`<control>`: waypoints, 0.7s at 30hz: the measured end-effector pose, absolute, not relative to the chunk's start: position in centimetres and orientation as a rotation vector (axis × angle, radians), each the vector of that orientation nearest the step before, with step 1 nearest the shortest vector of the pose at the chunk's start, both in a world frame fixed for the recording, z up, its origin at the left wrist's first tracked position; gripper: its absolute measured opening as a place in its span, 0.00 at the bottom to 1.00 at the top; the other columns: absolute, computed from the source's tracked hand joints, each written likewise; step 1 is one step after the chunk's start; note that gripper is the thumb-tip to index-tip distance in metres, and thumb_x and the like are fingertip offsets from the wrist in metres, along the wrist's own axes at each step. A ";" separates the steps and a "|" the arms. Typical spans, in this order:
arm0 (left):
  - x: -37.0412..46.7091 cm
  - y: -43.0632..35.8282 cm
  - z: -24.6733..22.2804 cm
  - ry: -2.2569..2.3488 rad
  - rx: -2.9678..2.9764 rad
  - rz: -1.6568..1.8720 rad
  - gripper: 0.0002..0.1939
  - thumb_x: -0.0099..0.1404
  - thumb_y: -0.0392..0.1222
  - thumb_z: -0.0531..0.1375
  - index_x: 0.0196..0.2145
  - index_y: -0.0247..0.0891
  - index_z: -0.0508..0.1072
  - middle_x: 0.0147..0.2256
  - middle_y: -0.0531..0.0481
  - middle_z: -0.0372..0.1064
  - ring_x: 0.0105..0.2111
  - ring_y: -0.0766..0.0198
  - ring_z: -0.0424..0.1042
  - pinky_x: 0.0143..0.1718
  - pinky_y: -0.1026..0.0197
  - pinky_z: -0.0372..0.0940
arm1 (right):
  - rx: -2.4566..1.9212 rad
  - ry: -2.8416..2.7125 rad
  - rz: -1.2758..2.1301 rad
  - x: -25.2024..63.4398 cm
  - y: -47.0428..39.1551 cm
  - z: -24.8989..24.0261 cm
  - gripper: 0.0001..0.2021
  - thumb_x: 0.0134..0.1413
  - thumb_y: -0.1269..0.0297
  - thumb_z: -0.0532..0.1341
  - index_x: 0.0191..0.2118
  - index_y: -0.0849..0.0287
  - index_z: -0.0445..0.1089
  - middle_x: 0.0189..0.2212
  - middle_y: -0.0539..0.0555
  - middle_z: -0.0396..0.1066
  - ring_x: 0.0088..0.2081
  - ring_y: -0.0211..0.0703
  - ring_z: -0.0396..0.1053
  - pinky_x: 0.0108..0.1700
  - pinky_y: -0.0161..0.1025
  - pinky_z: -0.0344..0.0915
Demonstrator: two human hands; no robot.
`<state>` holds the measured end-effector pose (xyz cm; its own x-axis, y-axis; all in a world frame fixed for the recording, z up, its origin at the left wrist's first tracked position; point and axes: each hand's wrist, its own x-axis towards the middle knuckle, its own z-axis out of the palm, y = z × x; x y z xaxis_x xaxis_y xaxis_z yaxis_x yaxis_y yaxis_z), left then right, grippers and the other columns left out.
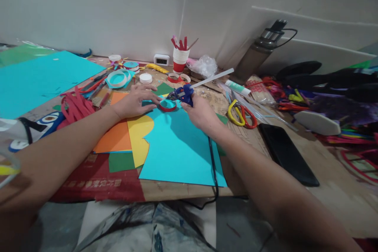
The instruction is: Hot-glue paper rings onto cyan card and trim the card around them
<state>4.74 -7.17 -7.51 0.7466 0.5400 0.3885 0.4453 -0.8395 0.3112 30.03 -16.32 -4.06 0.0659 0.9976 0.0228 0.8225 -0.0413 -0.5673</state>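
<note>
Red ring [168, 105]: small paper band with a cyan centre, lying on the far edge of the cyan sheet [180, 147], between both hands. Blue glue gun [182, 93]: clenched in the right hand [201, 113], nozzle lowered to the ring's rim, a white glue stick [212, 78] jutting from its rear, black cord [213, 165] trailing back across the sheet. Left hand [134, 101]: flat, fingers spread, fingertips pressing the paper just beside the ring; grasping nothing, though whether it touches the ring itself cannot be told. Step in hand, by judgement: gluing the ring; the next move calls for a steady nozzle and the paper kept pinned. Beneath: yellow [140, 136] and orange sheets [116, 136]. Outward: scissors [240, 114], black phone [288, 153], red-and-white cup [180, 60], metal flask [260, 49].
</note>
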 end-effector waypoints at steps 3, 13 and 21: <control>4.8 -7.2 -7.5 0.821 2.746 0.676 0.13 0.69 0.50 0.61 0.43 0.44 0.83 0.51 0.48 0.81 0.62 0.48 0.66 0.67 0.39 0.52 | -1.948 -1.805 0.521 30.0 -16.6 -3.9 0.15 0.66 0.61 0.59 0.54 0.62 0.72 0.47 0.65 0.78 0.49 0.60 0.76 0.46 0.47 0.69; 4.8 -7.5 -7.1 0.849 2.737 0.631 0.12 0.68 0.49 0.62 0.43 0.45 0.83 0.51 0.49 0.81 0.63 0.47 0.65 0.67 0.39 0.50 | -1.898 -1.816 0.552 29.2 -16.4 -4.7 0.16 0.66 0.63 0.59 0.56 0.62 0.72 0.48 0.64 0.79 0.51 0.59 0.75 0.48 0.46 0.68; 4.9 -7.5 -7.2 0.876 2.726 0.605 0.12 0.68 0.49 0.61 0.43 0.45 0.82 0.53 0.49 0.80 0.64 0.47 0.64 0.66 0.39 0.49 | -1.948 -1.873 0.392 29.7 -16.8 -4.7 0.15 0.66 0.62 0.58 0.53 0.63 0.72 0.47 0.66 0.78 0.50 0.61 0.76 0.48 0.48 0.69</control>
<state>4.87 -7.49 -7.17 0.7384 0.5953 0.3170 0.5068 -0.7998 0.3216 29.73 -16.81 -4.65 0.0587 0.9952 0.0778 0.8806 -0.0149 -0.4736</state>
